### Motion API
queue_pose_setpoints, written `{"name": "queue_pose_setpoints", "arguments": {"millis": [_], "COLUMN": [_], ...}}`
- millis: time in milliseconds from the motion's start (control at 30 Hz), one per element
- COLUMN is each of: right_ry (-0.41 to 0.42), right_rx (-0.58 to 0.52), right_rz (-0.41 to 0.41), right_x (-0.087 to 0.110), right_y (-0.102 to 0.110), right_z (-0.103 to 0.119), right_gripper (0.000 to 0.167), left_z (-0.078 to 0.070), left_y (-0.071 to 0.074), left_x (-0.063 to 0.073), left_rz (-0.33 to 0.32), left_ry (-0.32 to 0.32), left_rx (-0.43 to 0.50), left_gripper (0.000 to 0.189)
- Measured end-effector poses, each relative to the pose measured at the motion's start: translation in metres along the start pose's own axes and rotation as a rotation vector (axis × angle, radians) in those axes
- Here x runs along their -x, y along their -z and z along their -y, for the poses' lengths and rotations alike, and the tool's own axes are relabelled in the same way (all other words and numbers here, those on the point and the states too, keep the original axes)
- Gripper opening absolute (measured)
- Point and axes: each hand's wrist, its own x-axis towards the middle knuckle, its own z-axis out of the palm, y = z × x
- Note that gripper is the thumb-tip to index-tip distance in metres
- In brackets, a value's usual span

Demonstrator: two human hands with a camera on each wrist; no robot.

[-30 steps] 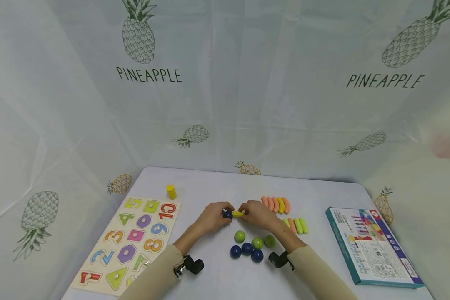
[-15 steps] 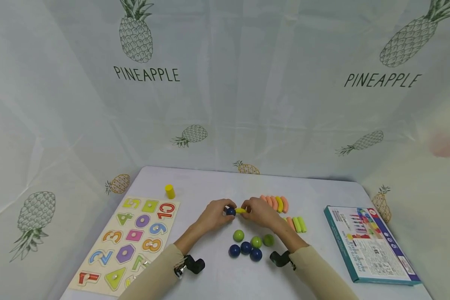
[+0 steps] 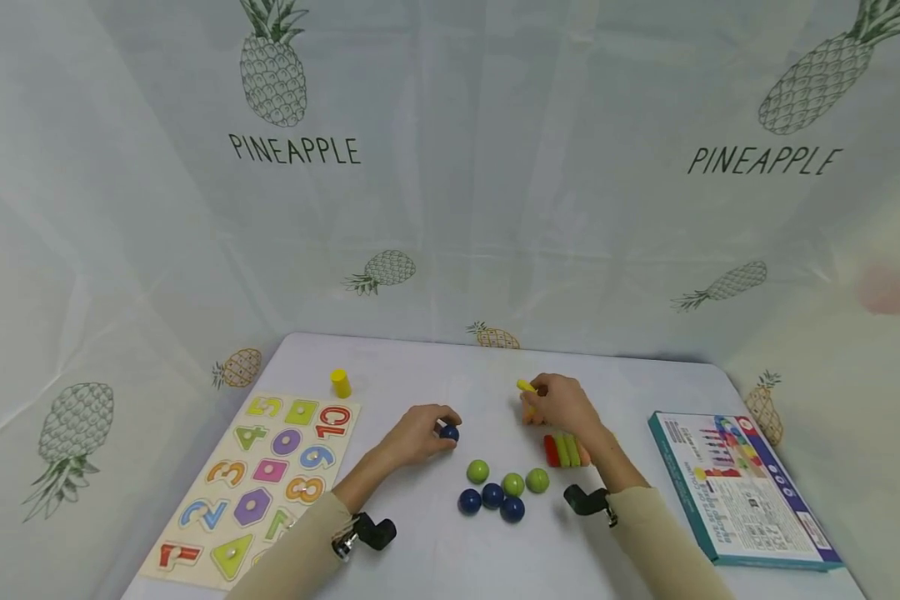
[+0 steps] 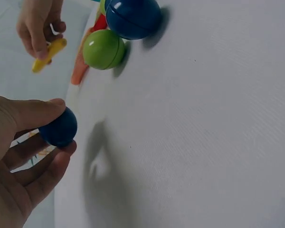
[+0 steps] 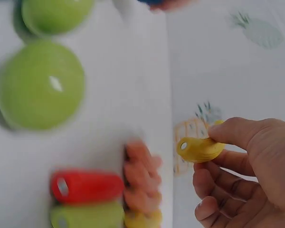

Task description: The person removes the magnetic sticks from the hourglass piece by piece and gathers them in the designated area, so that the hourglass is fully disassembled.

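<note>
My count: four blue balls, one in my left hand; three green balls; one yellow cylinder; one number puzzle; one box.

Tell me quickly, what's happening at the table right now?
A person is handling toy pieces. The left hand pinches a dark blue ball just above the table; the right hand holds a small yellow stick raised. Between them lie green balls and blue balls, with coloured sticks beside the right wrist.
</note>
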Motion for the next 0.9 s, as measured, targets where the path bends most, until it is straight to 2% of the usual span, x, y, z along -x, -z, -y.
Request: {"name": "queue_pose_setpoints", "arguments": {"millis": [233,467,667,900], "right_ry": [-0.081,-0.248,-0.314,-0.311], "right_rx": [-0.017,-0.038,-0.044,-0.057], "right_rz": [-0.043,-0.019,0.023,0.030], "right_x": [0.002,0.006,0.005,0.001], "right_y": [0.024,0.029,0.024,0.021], "right_z": [-0.039,-0.076,-0.091,-0.092], "right_gripper": [0.041,0.044,0.043,0.043], "left_z": [0.002,0.002,0.004,0.003], "left_y": [0.003,0.003,0.000,-0.004], "left_x": [0.009,0.016,0.019,0.021], "left_rz": [0.063,0.153,0.208,0.222], "left_ry": [0.009,0.002,-0.006,-0.013], "left_rx": [-0.010,0.050,0.063,0.087], "left_gripper": [0.035,0.043,0.048,0.050]}}
